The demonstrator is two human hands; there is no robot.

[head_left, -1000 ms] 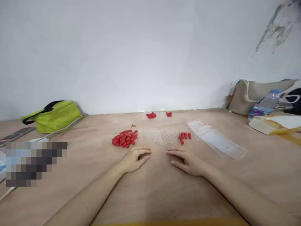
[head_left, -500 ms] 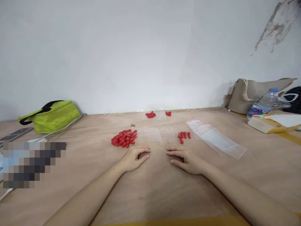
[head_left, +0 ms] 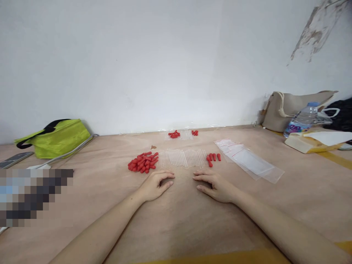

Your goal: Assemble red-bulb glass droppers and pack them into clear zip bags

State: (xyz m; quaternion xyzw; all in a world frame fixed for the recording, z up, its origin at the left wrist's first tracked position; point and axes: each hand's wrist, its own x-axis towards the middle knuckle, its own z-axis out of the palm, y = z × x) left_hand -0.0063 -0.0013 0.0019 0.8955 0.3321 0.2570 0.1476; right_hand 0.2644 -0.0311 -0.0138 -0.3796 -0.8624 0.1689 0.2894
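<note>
My left hand (head_left: 156, 185) rests on the table with its fingers apart and nothing in them. Opposite it, my right hand (head_left: 214, 186) lies open too, thumb away from the fingers. Just beyond both hands is a row of thin clear tubes (head_left: 183, 158), laid side by side. A heap of red rubber dropper bulbs (head_left: 143, 163) sits at the left end of the row, beyond my left hand. Several more red bulbs (head_left: 214, 157) lie at the right end, past my right hand. Clear zip bags (head_left: 251, 163) overlap farther right.
Near the wall lie more red bulbs (head_left: 174, 134) and clear tubes on plastic. A lime-green bag (head_left: 62, 139) stands at left beside a cable and a phone (head_left: 15, 160). To the right are a beige bag (head_left: 291, 110), a water bottle (head_left: 301, 119) and a taped white packet (head_left: 302, 142).
The whole view has shifted slightly, so most things appear a little farther left. Both hands keep their pose on the table, and the bulbs, tubes and bags stay in place.
</note>
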